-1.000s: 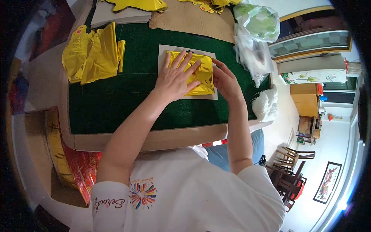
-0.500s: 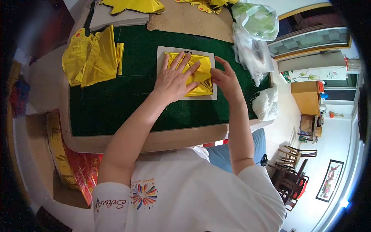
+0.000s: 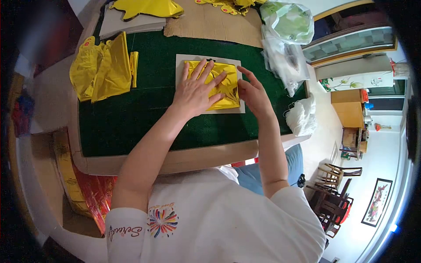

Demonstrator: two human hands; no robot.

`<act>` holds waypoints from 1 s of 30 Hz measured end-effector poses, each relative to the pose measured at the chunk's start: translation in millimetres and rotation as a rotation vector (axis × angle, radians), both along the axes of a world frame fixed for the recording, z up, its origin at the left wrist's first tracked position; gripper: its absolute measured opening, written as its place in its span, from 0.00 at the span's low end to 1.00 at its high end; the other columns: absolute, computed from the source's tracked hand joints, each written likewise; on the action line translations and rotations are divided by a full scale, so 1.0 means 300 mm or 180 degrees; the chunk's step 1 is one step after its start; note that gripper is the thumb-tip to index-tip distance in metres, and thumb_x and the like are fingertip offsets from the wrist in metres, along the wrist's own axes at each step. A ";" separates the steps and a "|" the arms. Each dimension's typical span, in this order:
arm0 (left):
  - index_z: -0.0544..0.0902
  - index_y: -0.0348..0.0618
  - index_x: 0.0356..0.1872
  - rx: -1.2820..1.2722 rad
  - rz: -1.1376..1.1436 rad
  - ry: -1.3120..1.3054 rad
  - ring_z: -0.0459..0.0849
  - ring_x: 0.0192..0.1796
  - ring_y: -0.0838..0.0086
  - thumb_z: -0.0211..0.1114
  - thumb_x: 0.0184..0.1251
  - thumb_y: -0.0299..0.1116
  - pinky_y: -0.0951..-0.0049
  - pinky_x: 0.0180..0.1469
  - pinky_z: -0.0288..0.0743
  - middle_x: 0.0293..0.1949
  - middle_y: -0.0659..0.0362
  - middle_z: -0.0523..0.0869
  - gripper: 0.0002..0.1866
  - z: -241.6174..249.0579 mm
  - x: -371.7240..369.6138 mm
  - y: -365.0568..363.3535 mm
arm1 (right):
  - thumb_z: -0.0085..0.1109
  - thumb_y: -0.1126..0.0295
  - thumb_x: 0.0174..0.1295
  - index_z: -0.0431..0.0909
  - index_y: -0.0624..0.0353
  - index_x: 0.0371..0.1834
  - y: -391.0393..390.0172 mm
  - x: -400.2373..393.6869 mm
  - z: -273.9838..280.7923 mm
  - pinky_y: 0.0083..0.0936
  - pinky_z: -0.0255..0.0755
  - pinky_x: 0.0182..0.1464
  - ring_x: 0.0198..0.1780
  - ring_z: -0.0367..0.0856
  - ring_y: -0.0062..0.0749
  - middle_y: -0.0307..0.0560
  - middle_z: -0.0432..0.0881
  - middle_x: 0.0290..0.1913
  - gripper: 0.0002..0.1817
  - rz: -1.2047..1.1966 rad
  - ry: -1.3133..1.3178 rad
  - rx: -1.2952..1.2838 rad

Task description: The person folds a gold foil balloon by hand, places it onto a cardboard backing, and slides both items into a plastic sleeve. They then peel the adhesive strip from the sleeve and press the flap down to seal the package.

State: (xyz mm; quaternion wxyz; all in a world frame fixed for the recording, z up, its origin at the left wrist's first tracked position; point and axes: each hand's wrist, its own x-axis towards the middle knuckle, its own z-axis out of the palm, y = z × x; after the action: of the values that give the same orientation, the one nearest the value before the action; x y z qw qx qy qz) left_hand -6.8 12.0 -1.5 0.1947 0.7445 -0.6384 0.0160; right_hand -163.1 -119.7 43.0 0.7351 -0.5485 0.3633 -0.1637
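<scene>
A yellow foil balloon point(image 3: 229, 94), folded into a rough square, lies on a pale cardboard sheet point(image 3: 212, 111) over the green table covering. My left hand point(image 3: 193, 92) rests flat on the foil with its fingers spread. At the foil's right edge is my right hand point(image 3: 256, 95), its index finger stretched out and its thumb held apart, close to or touching the edge. The other right fingers are curled and partly hidden. A small black mark point(image 3: 210, 60) shows at the foil's top edge.
More flat yellow foil balloons point(image 3: 109, 68) lie at the left. At the back are a yellow foil shape point(image 3: 149, 8) on pale sheets point(image 3: 127, 27) and brown cardboard point(image 3: 212, 26). Plastic bags point(image 3: 287, 24) and a white string bundle point(image 3: 301, 116) sit along the right side.
The view has shifted slightly. My left hand stays flat on the foil, and my right hand remains at the edge with its index finger a little more to the left.
</scene>
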 end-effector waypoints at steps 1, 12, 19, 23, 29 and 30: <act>0.64 0.71 0.72 0.0022 0.0002 0.0028 0.50 0.78 0.59 0.50 0.69 0.61 0.40 0.75 0.36 0.74 0.54 0.59 0.31 0.001 0.001 0.000 | 0.50 0.75 0.68 0.67 0.58 0.67 -0.001 -0.003 0.004 0.19 0.75 0.43 0.42 0.81 0.25 0.47 0.83 0.41 0.23 -0.0065 0.0240 -0.0138; 0.66 0.67 0.71 -0.0053 -0.0013 -0.0050 0.50 0.78 0.59 0.52 0.67 0.62 0.41 0.75 0.37 0.74 0.54 0.59 0.32 -0.010 0.002 0.001 | 0.60 0.78 0.59 0.80 0.63 0.48 -0.061 0.016 -0.091 0.15 0.70 0.36 0.32 0.73 0.15 0.34 0.80 0.33 0.13 0.0123 0.0904 -0.2845; 0.65 0.66 0.71 0.0062 -0.0012 -0.0008 0.50 0.78 0.59 0.52 0.67 0.62 0.40 0.75 0.37 0.75 0.53 0.58 0.33 0.001 0.003 -0.001 | 0.62 0.76 0.57 0.80 0.61 0.44 -0.085 0.012 -0.086 0.21 0.72 0.38 0.34 0.77 0.25 0.40 0.80 0.34 0.11 0.0294 0.0928 -0.2446; 0.64 0.66 0.72 0.0034 -0.0016 -0.0017 0.49 0.78 0.59 0.51 0.67 0.63 0.41 0.75 0.36 0.75 0.53 0.58 0.33 -0.006 0.001 -0.003 | 0.62 0.78 0.58 0.79 0.63 0.44 -0.049 0.022 -0.083 0.16 0.69 0.37 0.33 0.73 0.15 0.34 0.78 0.33 0.10 0.0374 0.0780 -0.3339; 0.64 0.66 0.72 0.0011 -0.0003 -0.0051 0.50 0.78 0.59 0.51 0.67 0.63 0.41 0.75 0.37 0.74 0.53 0.58 0.34 -0.004 0.003 -0.001 | 0.63 0.76 0.51 0.81 0.59 0.43 -0.037 0.020 -0.059 0.32 0.75 0.44 0.38 0.81 0.43 0.49 0.79 0.36 0.14 0.0339 0.1120 -0.3135; 0.64 0.66 0.72 -0.0012 -0.0004 -0.0048 0.50 0.78 0.59 0.51 0.67 0.64 0.41 0.76 0.37 0.74 0.53 0.59 0.34 -0.005 0.003 -0.001 | 0.63 0.76 0.51 0.81 0.59 0.43 -0.038 0.018 -0.061 0.32 0.75 0.44 0.38 0.81 0.43 0.49 0.79 0.36 0.14 0.0337 0.1121 -0.3135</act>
State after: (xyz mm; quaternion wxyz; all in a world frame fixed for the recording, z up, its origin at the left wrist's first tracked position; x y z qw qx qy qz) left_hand -5.8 11.8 -2.9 0.1912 0.7436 -0.6403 0.0227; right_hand -157.8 -131.1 24.7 0.3252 -0.8659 0.3332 -0.1830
